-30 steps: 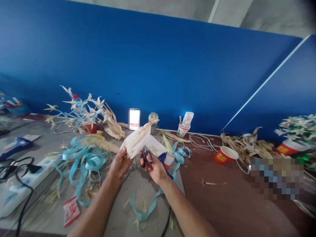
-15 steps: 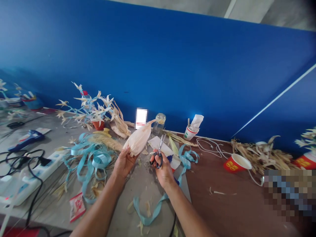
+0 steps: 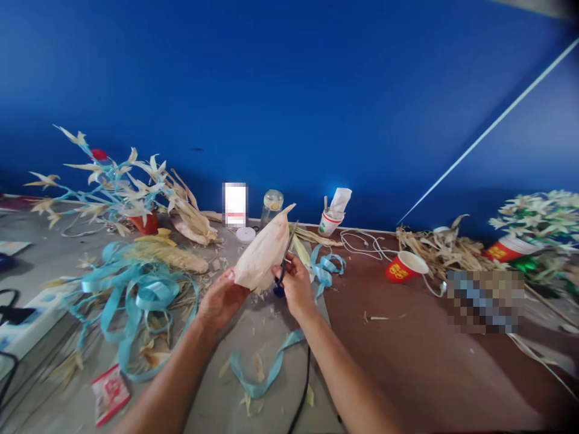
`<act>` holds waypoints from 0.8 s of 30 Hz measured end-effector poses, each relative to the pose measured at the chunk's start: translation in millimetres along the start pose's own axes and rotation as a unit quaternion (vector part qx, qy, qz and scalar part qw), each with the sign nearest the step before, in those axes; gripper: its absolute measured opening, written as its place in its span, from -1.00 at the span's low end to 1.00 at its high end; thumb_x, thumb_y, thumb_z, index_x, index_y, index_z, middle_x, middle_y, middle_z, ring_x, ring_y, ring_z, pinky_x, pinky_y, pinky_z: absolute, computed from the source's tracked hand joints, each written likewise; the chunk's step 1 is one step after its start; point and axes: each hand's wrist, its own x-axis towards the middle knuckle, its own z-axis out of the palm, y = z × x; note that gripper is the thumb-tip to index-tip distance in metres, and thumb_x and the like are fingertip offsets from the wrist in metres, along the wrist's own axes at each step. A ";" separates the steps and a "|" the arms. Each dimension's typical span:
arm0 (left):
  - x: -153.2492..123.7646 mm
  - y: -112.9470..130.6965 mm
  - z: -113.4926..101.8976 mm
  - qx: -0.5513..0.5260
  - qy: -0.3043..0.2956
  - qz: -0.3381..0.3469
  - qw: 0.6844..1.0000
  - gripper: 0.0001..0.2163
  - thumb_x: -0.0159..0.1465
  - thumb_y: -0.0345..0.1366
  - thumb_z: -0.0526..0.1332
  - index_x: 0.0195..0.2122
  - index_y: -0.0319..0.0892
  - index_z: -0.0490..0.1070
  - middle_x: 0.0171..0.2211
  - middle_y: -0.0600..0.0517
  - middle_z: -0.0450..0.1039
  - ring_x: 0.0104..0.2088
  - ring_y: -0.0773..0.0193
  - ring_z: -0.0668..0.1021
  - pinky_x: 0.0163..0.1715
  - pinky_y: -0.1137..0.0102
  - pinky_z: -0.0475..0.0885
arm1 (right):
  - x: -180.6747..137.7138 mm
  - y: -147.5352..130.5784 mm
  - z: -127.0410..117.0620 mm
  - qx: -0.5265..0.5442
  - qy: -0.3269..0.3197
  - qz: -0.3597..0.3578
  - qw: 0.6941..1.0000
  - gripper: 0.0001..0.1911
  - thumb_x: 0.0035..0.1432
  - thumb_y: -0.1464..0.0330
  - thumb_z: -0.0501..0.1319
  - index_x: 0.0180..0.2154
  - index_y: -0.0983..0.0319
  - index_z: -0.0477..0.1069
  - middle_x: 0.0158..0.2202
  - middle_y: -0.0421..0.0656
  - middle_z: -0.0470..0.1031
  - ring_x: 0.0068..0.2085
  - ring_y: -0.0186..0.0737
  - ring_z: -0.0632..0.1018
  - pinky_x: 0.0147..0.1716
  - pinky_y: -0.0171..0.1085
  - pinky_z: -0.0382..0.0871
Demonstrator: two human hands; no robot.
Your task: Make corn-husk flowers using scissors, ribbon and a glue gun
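Left hand pinches the base of the corn husk, tip raised over the table's middle. Right hand, fingers closed through the scissors, has blades against the husk's right edge. Best keep the husk taut and snip slowly. Blue ribbon sprawls left; a red cup lies tipped right.

ribbon left of husk, cup right
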 end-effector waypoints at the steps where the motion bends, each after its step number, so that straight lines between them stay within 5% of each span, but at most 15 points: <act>1: -0.1 3.2 -2.1 0.007 -0.007 -0.007 1.000 -0.84 0.03 -0.30 0.31 -0.40 -0.27 0.47 -0.39 -0.06 0.55 -0.39 0.22 0.56 -0.36 0.37 0.48 | 2.6 -1.7 -3.2 -0.010 -0.015 0.011 1.000 -0.59 -0.19 0.39 0.30 -0.20 0.24 0.34 -0.55 -0.34 0.39 -0.56 -0.45 0.32 -0.54 -0.42 0.19; 5: -0.1 8.5 -10.0 0.071 -0.006 -0.065 0.995 -0.66 0.00 -0.14 0.33 -0.29 -0.30 0.49 -0.41 -0.10 0.55 -0.42 0.16 0.57 -0.44 0.36 0.47 | 8.4 -3.4 -8.7 -0.056 -0.080 0.046 0.994 -0.62 -0.22 0.39 0.29 -0.24 0.24 0.37 -0.57 -0.34 0.37 -0.56 -0.42 0.33 -0.55 -0.41 0.16; 11: -1.3 0.5 -7.3 0.213 0.024 -0.128 0.968 -0.74 -0.06 -0.33 0.39 -0.34 -0.36 0.51 -0.47 -0.16 0.56 -0.52 0.15 0.57 -0.51 0.37 0.47 | 9.7 2.4 -6.8 -0.127 -0.120 0.042 0.984 -0.62 -0.26 0.43 0.31 -0.26 0.23 0.39 -0.57 -0.32 0.38 -0.52 -0.39 0.36 -0.50 -0.39 0.19; 18: 7.3 -2.7 -0.5 0.118 0.110 0.030 0.986 -0.81 -0.05 -0.45 0.36 -0.37 -0.30 0.50 -0.41 -0.04 0.58 -0.46 0.28 0.58 -0.42 0.47 0.49 | 6.1 -5.0 -4.3 -0.061 -0.054 0.042 0.996 -0.60 -0.17 0.32 0.30 -0.19 0.24 0.39 -0.57 -0.34 0.29 -0.61 -0.49 0.19 -0.65 -0.45 0.03; 24: 10.6 1.6 -8.3 0.003 0.122 0.087 0.989 -0.78 -0.02 -0.56 0.30 -0.32 -0.23 0.47 -0.37 0.01 0.58 -0.39 0.28 0.59 -0.34 0.42 0.52 | -4.2 4.1 11.1 0.018 -0.035 0.087 0.995 -0.58 -0.19 0.30 0.33 -0.20 0.22 0.40 -0.53 -0.32 0.31 -0.64 -0.53 0.13 -0.69 -0.47 -0.02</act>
